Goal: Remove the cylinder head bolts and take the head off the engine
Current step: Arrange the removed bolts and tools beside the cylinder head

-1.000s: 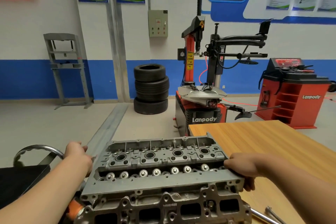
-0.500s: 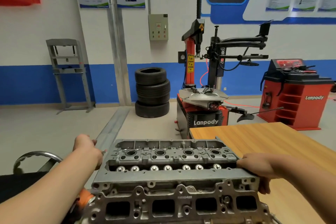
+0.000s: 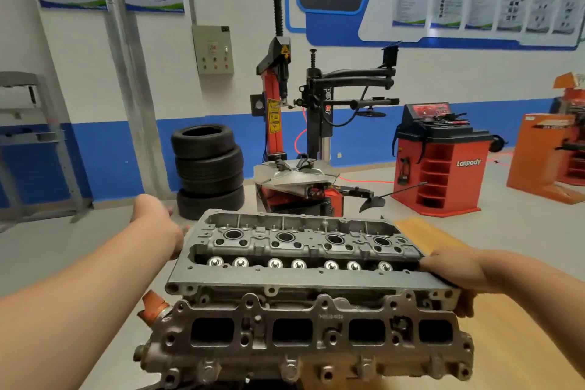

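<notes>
The grey aluminium cylinder head [image 3: 300,282] fills the lower middle of the view, held up in the air with its port side facing me. My left hand [image 3: 158,228] grips its left end, fingers hidden behind the casting. My right hand [image 3: 456,275] grips the right end, thumb on top and fingers curled under the edge. An orange plug [image 3: 153,305] sticks out at the head's lower left corner. The engine block is not visible.
A wooden table [image 3: 506,326] lies under and to the right of the head. Behind stand a stack of tyres [image 3: 207,168], a red tyre changer [image 3: 297,136] and a red wheel balancer [image 3: 440,158]. Grey floor spreads to the left.
The head has risen and moved right, toward the table, with both hands still on its ends. The black stand and metal ring at lower left have dropped out of view.
</notes>
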`<state>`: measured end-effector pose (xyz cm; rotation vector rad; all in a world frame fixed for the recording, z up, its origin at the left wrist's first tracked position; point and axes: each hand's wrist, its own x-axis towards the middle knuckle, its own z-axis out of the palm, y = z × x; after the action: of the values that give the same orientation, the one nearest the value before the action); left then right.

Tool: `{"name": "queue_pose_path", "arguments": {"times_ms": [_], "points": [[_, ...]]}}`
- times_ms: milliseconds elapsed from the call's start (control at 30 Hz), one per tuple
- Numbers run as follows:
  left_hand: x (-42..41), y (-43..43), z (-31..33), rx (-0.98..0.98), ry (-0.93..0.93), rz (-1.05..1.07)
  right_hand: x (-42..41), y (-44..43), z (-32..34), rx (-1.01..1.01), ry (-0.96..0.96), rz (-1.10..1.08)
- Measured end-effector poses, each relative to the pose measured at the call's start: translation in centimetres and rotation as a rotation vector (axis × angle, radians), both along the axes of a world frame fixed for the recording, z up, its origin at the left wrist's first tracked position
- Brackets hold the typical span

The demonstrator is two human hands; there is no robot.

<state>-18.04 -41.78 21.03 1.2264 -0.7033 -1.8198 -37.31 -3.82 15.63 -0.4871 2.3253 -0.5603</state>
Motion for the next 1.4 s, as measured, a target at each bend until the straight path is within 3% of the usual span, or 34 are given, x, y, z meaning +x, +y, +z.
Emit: {"name": "queue_pose_path", "arguments": {"times_ms": [433, 567, 767, 933, 1000, 1067, 1167, 1300, 1400], "points": [[-18.1, 12.9, -11.6, 0.161, -0.104, -0.278, -10.6, 16.4, -9.5, 0.164, 0.203, -0.292], [-20.5, 13.9, -13.9, 0.155, -0.126, -0.28, -12.9, 17.6, -11.0, 0.171, 0.265, -0.281], [-21.3, 13.3, -15.3, 0.075, -0.066, -0.268, -13.1, 17.3, -11.1, 0.108, 0.094, -0.296], [-19.6, 14.1, -15.0, -0.037, -0.133, -0.409, -10.6, 16.9, -11.2, -0.004, 0.127, -0.414], [-18.7, 14.8, -14.5, -0.138, -0.252, -0.549, -9.3, 17.2, -11.8, -0.164, 0.187, -0.558], [-17.7, 15.6, -14.4, -0.369, -0.457, -0.636, -7.9, 17.6, -12.5, -0.27, 0.298, -0.689], [-15.0, 18.1, -14.7, -0.719, -0.676, -0.714, -5.4, 18.3, -14.4, -0.114, 0.565, -0.644], [-10.2, 23.9, -15.8, -1.135, -0.92, -0.946, 0.3, 19.1, -17.0, -0.045, 0.568, -0.711], [-6.9, 27.1, -18.1, -1.46, -0.984, -0.978, 4.5, 19.1, -17.8, 0.037, 0.545, -0.659]]}}
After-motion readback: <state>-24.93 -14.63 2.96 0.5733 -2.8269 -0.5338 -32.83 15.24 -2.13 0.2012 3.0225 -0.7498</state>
